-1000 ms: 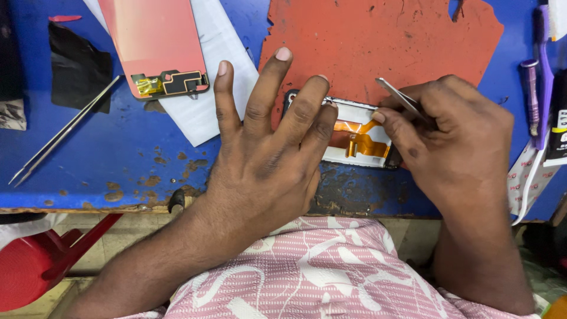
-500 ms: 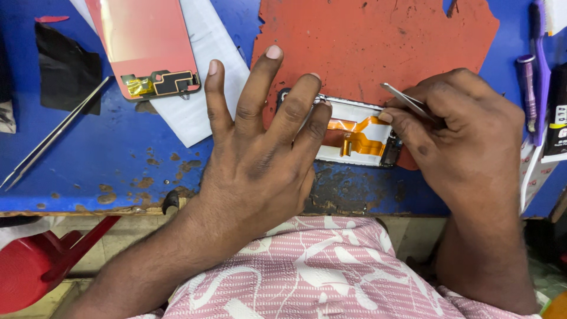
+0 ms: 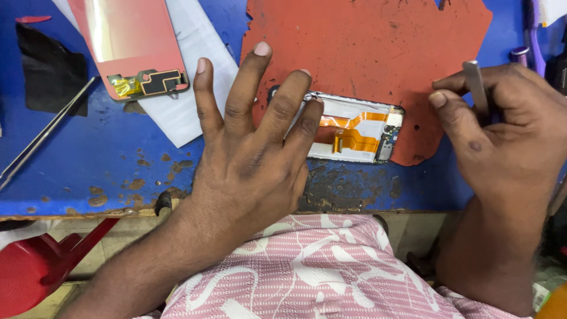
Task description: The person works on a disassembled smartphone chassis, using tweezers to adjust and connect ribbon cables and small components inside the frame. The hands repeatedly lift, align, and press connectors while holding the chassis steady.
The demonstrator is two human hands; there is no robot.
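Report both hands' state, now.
Left hand: open, fingers spread, pressing on the opened phone.
Right hand: closed on metal tweezers, clear of the phone.

The bench [image 3: 88, 171] is blue with brown worn patches. A red-orange mat [image 3: 366, 53] lies on it, under a white phone frame [image 3: 354, 127] with orange ribbon cables [image 3: 354, 139]. A pink screen panel [image 3: 127, 41] rests on white paper [image 3: 195, 65]. The shirt [image 3: 307, 272] is pink-striped with white swirls.

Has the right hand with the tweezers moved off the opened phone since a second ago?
Yes. The right hand with the tweezers has pulled rightward, off the opened phone, which stays on the red mat.
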